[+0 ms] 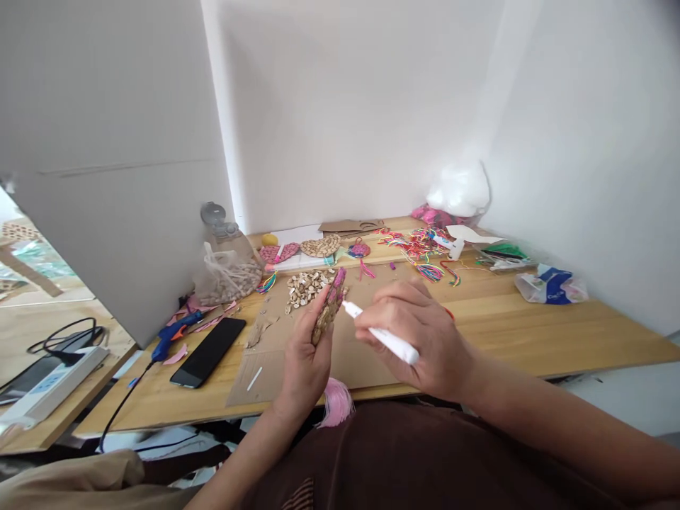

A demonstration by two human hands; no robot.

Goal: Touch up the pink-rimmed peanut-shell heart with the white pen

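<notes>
My left hand [307, 363] grips a craft piece [329, 312] covered in small brown shell-like bits, seen nearly edge-on. Its upper part is coloured pink-purple, the lower part plain brown. A pale pink tassel [338, 404] hangs below that hand; where it is attached is hidden. In my right hand [425, 331] is a white marker pen [394, 345], its tip beside the piece's edge; I cannot tell whether they touch. Beyond them, a pile of loose brown shells [305, 290] lies on a cardboard sheet [366, 365].
Behind stand a pink heart [280, 253], a plain heart [320, 246] and a round pink ornament [360, 248]. Coloured threads [419, 244] lie back right. To the left are a phone [209, 352], a blue glue gun [175, 334] with its cord, and a bag of shells [228, 280].
</notes>
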